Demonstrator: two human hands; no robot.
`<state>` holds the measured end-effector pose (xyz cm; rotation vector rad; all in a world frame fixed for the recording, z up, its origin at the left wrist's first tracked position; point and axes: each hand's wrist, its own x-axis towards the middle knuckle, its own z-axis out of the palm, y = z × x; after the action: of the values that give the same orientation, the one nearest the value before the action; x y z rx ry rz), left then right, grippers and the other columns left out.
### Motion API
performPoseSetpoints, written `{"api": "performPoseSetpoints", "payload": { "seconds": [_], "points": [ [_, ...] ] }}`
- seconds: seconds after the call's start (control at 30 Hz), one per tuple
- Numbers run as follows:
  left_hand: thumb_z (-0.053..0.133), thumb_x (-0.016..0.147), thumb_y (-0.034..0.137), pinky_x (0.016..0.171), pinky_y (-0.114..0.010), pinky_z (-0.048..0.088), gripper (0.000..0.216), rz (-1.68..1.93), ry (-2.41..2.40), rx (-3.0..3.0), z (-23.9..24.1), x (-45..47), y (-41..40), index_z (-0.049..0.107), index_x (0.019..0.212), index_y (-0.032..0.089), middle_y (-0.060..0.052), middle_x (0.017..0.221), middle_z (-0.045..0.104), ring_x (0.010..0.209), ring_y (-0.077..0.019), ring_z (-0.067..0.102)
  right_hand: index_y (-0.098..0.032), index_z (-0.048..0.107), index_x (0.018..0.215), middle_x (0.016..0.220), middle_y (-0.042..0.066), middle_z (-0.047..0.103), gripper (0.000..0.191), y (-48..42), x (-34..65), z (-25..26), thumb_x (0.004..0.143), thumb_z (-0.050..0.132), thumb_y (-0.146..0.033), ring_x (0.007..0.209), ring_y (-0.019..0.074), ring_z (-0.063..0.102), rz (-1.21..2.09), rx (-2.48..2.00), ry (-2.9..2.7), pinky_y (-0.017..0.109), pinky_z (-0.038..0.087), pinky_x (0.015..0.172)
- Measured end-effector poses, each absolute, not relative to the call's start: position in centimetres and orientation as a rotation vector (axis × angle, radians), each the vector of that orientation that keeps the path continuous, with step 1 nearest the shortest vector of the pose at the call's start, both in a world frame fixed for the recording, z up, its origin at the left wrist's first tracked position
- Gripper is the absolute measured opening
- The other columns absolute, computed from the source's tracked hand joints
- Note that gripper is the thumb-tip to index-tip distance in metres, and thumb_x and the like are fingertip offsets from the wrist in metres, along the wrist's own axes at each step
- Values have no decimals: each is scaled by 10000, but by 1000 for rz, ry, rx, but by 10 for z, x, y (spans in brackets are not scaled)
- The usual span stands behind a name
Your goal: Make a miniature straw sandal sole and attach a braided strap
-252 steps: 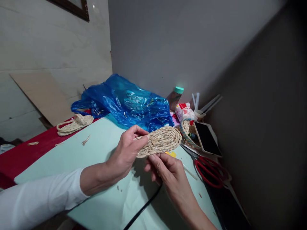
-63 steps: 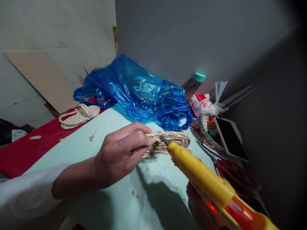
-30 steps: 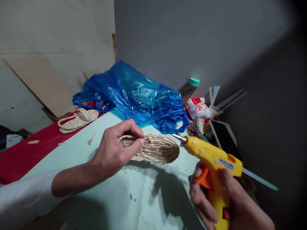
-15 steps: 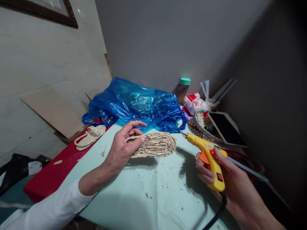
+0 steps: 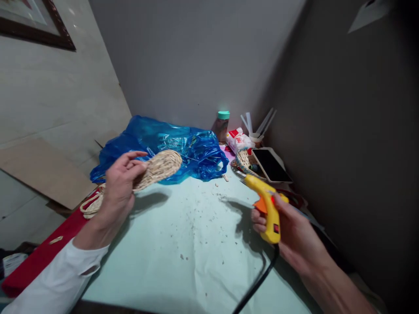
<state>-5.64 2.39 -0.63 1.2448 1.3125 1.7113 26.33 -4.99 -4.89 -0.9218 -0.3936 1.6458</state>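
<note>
An oval sole of coiled pale straw braid is held clear of the table by one end, pinched between the thumb and curled fingers of the left hand, so that it hangs tilted in front of a crumpled blue plastic bag. A yellow hot-glue gun with an orange trigger is gripped by the right hand, which is wrapped round the handle with a finger at the trigger; the nozzle is pointed away towards the far corner, well apart from the sole, and a black cord trails down from the butt. The sole can be judged fully coiled, its rows closed into one flat piece, yet no strap is seen on it – whereas a second straw piece with a looped strap lies on the red cloth just behind the left wrist. The pale green sheet covering the table is strewn with small straw crumbs. In the corner a bottle with a teal cap, a small woven basket and a dark-screened phone are gathered – none of them touched by either hand
</note>
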Motion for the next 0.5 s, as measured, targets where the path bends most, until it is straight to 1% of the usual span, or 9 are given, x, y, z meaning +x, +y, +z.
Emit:
{"api": "performPoseSetpoints", "payload": {
  "seconds": [0.07, 0.13, 0.17, 0.23, 0.33, 0.4, 0.47, 0.5],
  "points": [
    [717, 700, 166, 581, -198, 410, 271, 1788, 1286, 1252, 4, -58, 24, 661, 963, 196, 68, 681, 572, 610, -81, 489, -134, 708, 863, 744, 87, 677, 154, -48, 261, -57, 814, 716, -280, 576, 108, 576, 1713, -937, -457, 183, 521, 548],
    [715, 704, 175, 572, -201, 405, 309, 1762, 1268, 1309, 8, -53, 22, 657, 1007, 197, 63, 704, 578, 608, -83, 489, -115, 717, 880, 834, 97, 707, 144, -46, 257, -63, 785, 747, -218, 632, 106, 617, 1726, -964, -535, 177, 539, 612],
    [714, 704, 181, 550, -203, 389, 327, 1714, 1264, 1352, 8, -47, 21, 654, 1025, 192, 58, 707, 578, 595, -84, 483, -107, 721, 898, 872, 104, 716, 159, -45, 256, -65, 787, 748, -218, 661, 109, 634, 1721, -977, -578, 183, 547, 651],
    [715, 693, 185, 505, -206, 348, 348, 1590, 1256, 1418, 5, -33, 18, 652, 1035, 173, 47, 692, 572, 562, -87, 466, -96, 720, 912, 898, 118, 722, 205, -43, 255, -66, 806, 743, -270, 689, 121, 656, 1723, -1026, -690, 207, 550, 684],
    [684, 716, 197, 504, -210, 344, 332, 1359, 1233, 1483, -4, -13, 15, 621, 1040, 160, 35, 686, 567, 562, -94, 465, -106, 710, 875, 851, 115, 712, 318, -41, 260, -64, 831, 704, -421, 674, 163, 665, 1698, -1180, -931, 266, 529, 636],
    [665, 736, 219, 499, -211, 344, 332, 1251, 1212, 1500, -9, -5, 14, 598, 1057, 167, 32, 700, 562, 561, -96, 459, -139, 675, 727, 705, 75, 663, 402, -42, 267, -63, 856, 633, -518, 583, 169, 608, 1480, -1406, -1207, 276, 452, 543],
    [655, 744, 231, 489, -209, 338, 336, 1178, 1200, 1510, -13, 1, 11, 584, 1068, 177, 34, 710, 552, 552, -93, 453, -184, 566, 559, 546, 38, 550, 499, -45, 274, -61, 894, 539, -553, 493, 156, 487, 1046, -1686, -1552, 283, 331, 497],
    [649, 746, 232, 483, -207, 333, 334, 1143, 1199, 1514, -14, 3, 9, 581, 1069, 181, 37, 711, 546, 543, -90, 447, -200, 510, 514, 497, 30, 499, 522, -48, 276, -59, 911, 502, -539, 466, 152, 430, 811, -1805, -1712, 294, 277, 495]
  ]
}}
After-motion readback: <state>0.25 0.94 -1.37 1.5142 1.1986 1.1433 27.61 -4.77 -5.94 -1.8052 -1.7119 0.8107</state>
